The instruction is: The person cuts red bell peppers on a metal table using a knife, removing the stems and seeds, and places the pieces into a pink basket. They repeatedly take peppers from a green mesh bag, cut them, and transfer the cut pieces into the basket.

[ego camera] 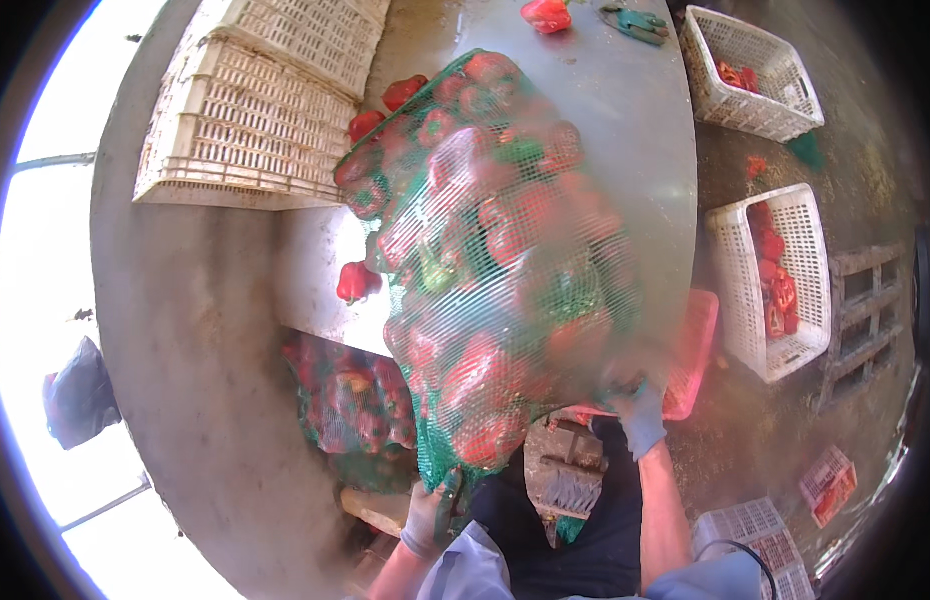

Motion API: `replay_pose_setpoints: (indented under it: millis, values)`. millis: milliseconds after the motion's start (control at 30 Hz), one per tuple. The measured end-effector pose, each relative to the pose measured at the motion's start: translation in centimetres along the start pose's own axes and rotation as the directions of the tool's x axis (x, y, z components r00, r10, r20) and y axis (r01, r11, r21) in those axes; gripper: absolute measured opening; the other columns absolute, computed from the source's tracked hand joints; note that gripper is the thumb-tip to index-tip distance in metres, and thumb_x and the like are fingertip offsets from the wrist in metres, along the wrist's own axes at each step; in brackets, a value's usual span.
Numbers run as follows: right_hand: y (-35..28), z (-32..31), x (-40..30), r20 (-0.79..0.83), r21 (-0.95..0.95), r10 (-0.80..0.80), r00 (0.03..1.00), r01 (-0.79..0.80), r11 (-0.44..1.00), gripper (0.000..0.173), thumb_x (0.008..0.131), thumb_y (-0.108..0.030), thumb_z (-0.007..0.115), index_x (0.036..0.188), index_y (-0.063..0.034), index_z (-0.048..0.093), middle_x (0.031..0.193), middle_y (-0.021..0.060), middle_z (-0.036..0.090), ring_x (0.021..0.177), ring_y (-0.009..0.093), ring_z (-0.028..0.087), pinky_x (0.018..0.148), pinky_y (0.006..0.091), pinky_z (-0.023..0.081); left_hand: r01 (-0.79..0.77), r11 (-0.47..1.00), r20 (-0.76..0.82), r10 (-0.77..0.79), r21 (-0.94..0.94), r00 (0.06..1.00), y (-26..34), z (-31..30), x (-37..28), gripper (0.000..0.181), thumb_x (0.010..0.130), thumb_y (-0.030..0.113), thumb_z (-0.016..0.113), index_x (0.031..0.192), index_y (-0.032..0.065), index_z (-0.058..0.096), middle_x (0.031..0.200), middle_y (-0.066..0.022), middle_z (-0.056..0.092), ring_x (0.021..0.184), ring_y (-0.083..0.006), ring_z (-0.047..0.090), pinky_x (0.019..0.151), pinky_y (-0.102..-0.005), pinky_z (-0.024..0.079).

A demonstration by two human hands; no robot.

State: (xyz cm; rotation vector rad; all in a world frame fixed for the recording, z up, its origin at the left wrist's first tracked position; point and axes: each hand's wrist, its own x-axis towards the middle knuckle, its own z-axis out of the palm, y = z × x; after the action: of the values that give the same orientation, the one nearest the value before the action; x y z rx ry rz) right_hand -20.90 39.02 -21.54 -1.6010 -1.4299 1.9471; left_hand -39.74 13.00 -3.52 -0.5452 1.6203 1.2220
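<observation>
A large green mesh sack (502, 255) full of red bell peppers, with a few green ones, lies across the metal tabletop (622, 112), its near end towards me. My left hand (433, 510), in a grey and green work glove, grips the gathered mesh at the near left corner. At the near right corner, my gloved right hand (639, 416) holds the sack; its fingers are partly hidden by blur and mesh. Loose red bell peppers (356, 282) rest on the table left of the sack, and another red pepper (546, 15) lies at the far end.
Stacked white plastic crates (262, 112) stand at the left. A second filled mesh sack (356, 397) sits below the table's left side. White crates with peppers (802, 285) and a wooden pallet (862, 315) are on the right floor. A red crate (690, 360) and a broom (570, 491) are near my legs.
</observation>
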Motion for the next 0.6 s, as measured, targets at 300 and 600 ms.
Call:
replay_pose_setpoints:
  millis: [300, 600]
  values:
    - [-4.1, 0.8, -9.4, 0.026, 0.375, 0.118, 0.993, -0.119, 0.919, 0.033, 0.086, 0.006, 0.066, 0.118, 0.0017, 0.072, 0.104, 0.003, 0.075, 0.088, 0.013, 0.069, 0.08, 0.0298, 0.056, -0.106, 0.994, 0.147, 0.108, -0.022, 0.983, 3.6, -2.9, -11.5, 0.036, 0.099, 0.034, 0.079, 0.112, 0.0027, 0.066, 0.079, -0.0002, 0.059, 0.059, -0.0136, 0.054, 0.052, -0.0282, 0.041]
    - [-0.1, 4.5, -22.7, 0.044, 0.256, 0.325, 0.945, -0.325, 0.91, 0.034, 0.079, 0.0, 0.077, 0.114, 0.0017, 0.073, 0.1, 0.0041, 0.077, 0.087, 0.014, 0.072, 0.077, 0.0327, 0.058, -0.049, 0.986, -0.008, 0.051, 0.161, 0.999, -1.6, -11.7, -9.4, 0.024, 0.101, 0.018, 0.073, 0.116, 0.001, 0.069, 0.085, -0.0021, 0.067, 0.064, -0.0144, 0.061, 0.057, -0.0299, 0.049]
